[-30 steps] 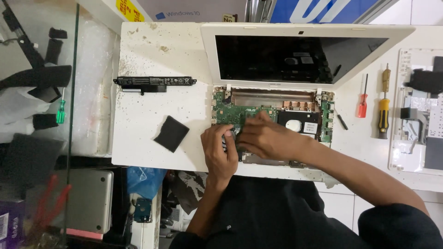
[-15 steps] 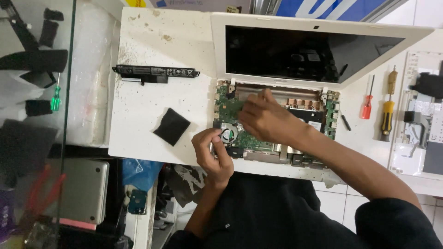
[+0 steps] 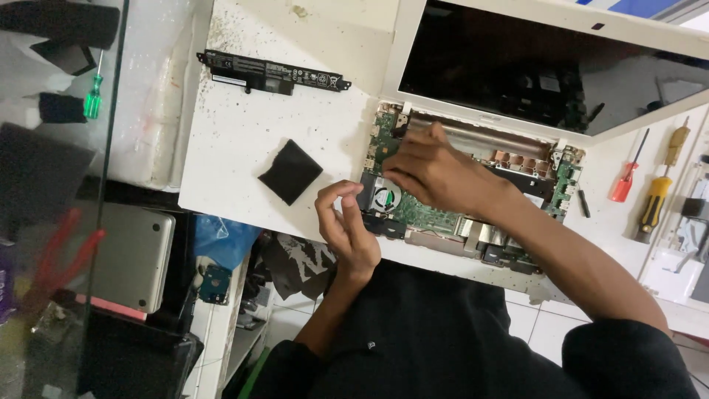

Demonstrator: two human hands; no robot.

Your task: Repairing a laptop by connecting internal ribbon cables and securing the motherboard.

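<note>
Right hand: the right hand (image 3: 436, 174) is lying palm-down on the opened laptop base (image 3: 465, 199), its fingertips pressing on the green circuit board (image 3: 425, 214) near the left hinge; whether its grip is holding anything I cannot tell, since the fingers are hiding what lies beneath.
Left hand: the left hand (image 3: 347, 229) is hovering at the front left corner of the base, thumb and forefinger curling toward each other with a gap between them, holding nothing visible.
Fan: the round cooling fan (image 3: 384, 198) is sitting in the board between the two hands.
Laptop: the white laptop is lying open on the white table (image 3: 244, 133), its dark screen (image 3: 546, 70) tilting back.
Battery: a long black battery bar (image 3: 269, 72) is lying at the table's far left, well apart from the hands.
Black pad: a black square pad (image 3: 290, 171) is lying just left of the left hand.
Tools: a red screwdriver (image 3: 628, 174) and a yellow screwdriver (image 3: 661, 188) are lying to the right of the laptop.
</note>
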